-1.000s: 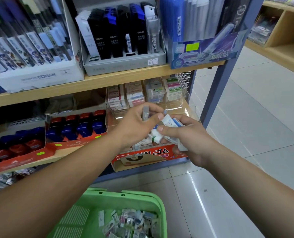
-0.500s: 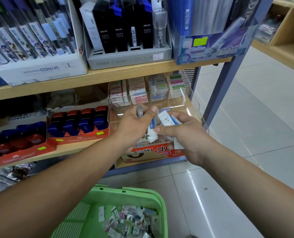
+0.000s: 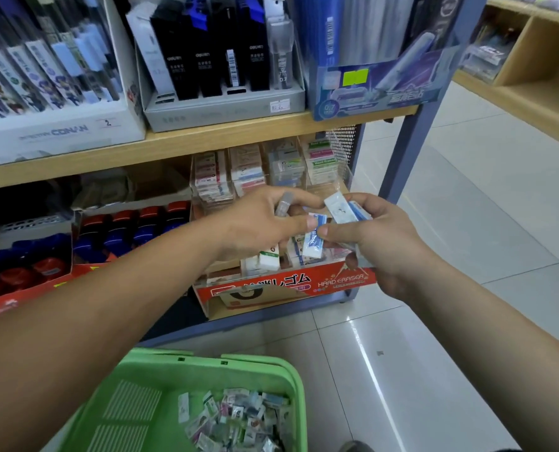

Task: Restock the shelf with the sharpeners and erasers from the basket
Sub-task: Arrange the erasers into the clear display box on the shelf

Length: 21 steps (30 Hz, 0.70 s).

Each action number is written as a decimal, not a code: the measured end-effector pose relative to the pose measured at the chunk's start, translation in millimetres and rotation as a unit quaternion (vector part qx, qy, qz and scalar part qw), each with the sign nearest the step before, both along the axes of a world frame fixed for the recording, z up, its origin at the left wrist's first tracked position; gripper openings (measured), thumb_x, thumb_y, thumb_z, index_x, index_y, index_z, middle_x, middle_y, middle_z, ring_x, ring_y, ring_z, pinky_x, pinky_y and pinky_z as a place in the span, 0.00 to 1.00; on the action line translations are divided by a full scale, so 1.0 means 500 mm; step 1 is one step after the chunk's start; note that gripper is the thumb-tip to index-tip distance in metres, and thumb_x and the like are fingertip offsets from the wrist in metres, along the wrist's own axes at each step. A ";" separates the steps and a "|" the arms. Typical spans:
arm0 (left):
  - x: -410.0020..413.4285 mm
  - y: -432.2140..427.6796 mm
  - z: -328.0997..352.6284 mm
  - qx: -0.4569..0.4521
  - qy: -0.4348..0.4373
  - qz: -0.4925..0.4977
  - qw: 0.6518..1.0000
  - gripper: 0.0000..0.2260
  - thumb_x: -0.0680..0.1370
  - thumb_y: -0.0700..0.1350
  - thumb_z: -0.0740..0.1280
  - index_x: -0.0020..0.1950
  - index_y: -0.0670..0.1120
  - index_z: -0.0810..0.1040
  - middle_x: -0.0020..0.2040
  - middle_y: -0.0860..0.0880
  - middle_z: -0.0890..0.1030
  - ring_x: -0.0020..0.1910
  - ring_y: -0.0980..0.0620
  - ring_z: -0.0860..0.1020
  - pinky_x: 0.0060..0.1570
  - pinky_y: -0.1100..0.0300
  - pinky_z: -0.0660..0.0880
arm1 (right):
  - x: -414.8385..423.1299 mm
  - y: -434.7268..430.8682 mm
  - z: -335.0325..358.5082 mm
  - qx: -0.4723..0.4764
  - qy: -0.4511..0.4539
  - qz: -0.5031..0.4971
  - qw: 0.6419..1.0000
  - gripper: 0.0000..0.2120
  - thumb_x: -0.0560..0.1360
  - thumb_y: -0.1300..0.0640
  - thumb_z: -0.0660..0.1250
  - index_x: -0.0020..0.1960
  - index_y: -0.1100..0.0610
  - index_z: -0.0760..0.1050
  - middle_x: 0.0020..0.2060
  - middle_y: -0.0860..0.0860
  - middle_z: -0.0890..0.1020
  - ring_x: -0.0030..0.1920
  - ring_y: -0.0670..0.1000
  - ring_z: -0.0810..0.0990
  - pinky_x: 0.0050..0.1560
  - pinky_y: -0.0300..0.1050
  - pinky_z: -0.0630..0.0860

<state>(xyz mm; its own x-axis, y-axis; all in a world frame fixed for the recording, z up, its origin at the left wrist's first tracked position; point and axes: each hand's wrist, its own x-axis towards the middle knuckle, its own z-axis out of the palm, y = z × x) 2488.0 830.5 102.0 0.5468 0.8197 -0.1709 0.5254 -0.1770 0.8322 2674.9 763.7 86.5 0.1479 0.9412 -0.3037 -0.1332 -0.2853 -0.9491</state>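
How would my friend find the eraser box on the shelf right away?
Look at the wooden shelf, lower level, at the right end beside the blue-grey post. There sits a red box with erasers standing in it. Only it says HARD ERASER on its front; the red boxes left of it hold red and blue tubs.

Basket point(image 3: 271, 370): green plastic, matt. Shelf boards point(image 3: 180, 145): light wood-look, smooth. Upright post point(image 3: 412, 132): grey painted metal. Floor tiles point(image 3: 467, 256): glossy. Eraser box point(image 3: 281, 285): printed card.
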 end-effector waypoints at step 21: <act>0.167 0.047 -0.067 0.223 0.249 -0.006 0.942 0.04 0.77 0.45 0.75 0.50 0.49 0.84 0.45 0.50 0.82 0.44 0.49 0.81 0.46 0.51 0.82 | 0.109 -0.002 -0.043 0.026 -0.008 -0.213 0.977 0.18 0.74 0.61 0.79 0.59 0.49 0.77 0.45 0.49 0.82 0.34 0.43 0.86 0.27 0.40 0.78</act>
<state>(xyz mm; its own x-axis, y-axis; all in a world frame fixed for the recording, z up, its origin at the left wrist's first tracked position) 2571.6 853.9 68.4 0.5002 0.8645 -0.0487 0.8266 -0.4599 0.3244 2729.6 762.8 64.9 0.5329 0.8077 -0.2523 -0.2149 -0.1592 -0.9636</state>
